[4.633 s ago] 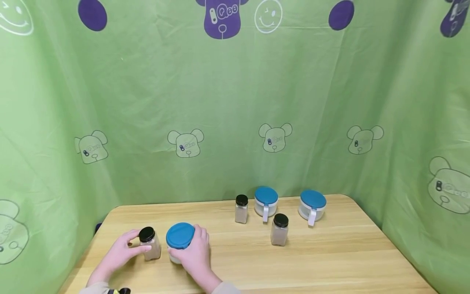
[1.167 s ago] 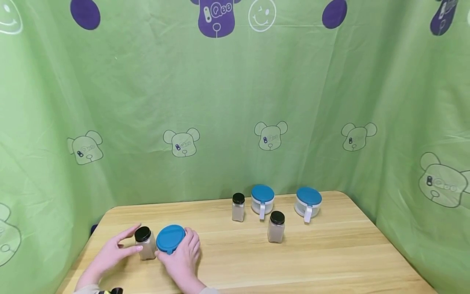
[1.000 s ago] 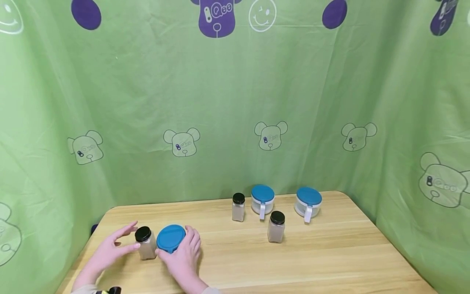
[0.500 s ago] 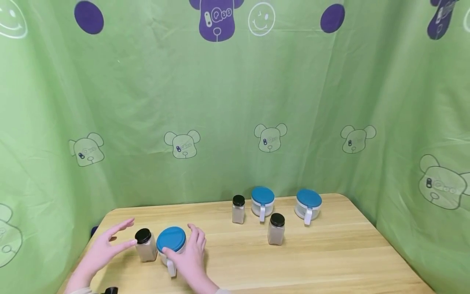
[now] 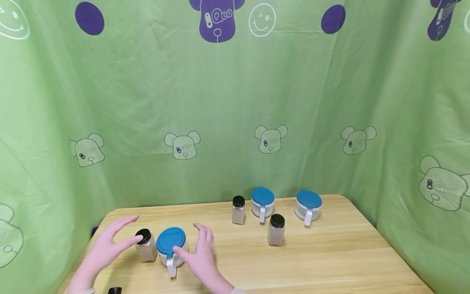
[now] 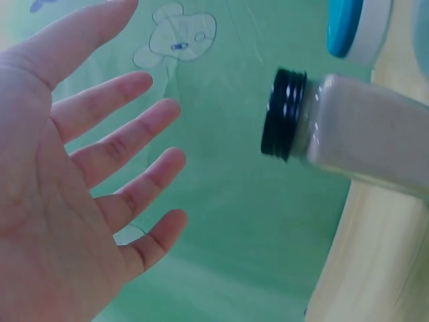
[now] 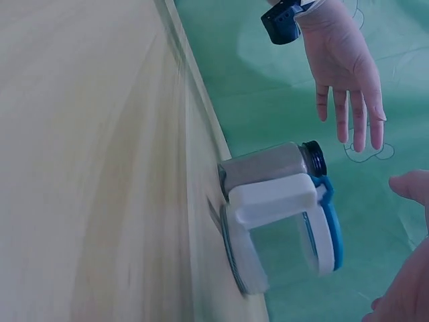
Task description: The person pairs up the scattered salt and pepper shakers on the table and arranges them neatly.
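My left hand (image 5: 104, 247) is held with spread fingers at the left of a square jar (image 5: 147, 250) with a black lid and pale contents. In the left wrist view a gap separates the fingers from that jar (image 6: 369, 127). Beside the jar, nearly touching it, stands a clear seasoning pot (image 5: 171, 240) with a blue lid, its white handle pointing toward me. My right hand (image 5: 203, 257) is just right of the pot, fingers extended and loosely bent. The right wrist view shows that hand (image 7: 405, 268) apart from the pot's white handle (image 7: 275, 199). Neither hand holds anything.
Farther back on the wooden table (image 5: 330, 257) stand a small black-lidded jar (image 5: 238, 213), another black-lidded jar (image 5: 276, 233) and two blue-lidded pots, one middle (image 5: 262, 202) and one right (image 5: 308, 205). A green printed curtain (image 5: 227, 98) surrounds the table.
The right hand carried the blue-lidded pot left until it stood beside the jar, then let go and drew back rightward. The left hand has moved off the jar, up and left.
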